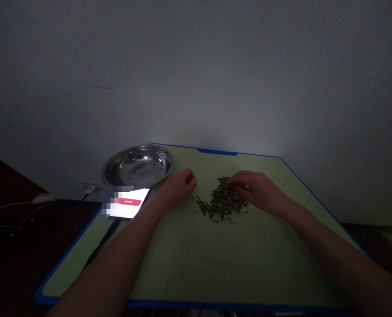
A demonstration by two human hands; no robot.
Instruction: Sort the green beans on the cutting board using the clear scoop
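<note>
A loose pile of small dark grains (223, 203) lies on the pale green table (189, 264). My right hand (253, 187) is over the pile's upper right edge, its fingertips pinched together at the grains; whatever is between them is too small to name. Left of the pile, my left hand (182, 185) is curled closed just above the table. What it holds, if anything, is hidden in the fingers.
A shiny metal basin (138, 167) stands at the table's back left. In front of it lies a lit phone or tablet (128, 204), with a dark cable beside it. A grey wall rises behind the table, and a plug (90, 190) is at the left.
</note>
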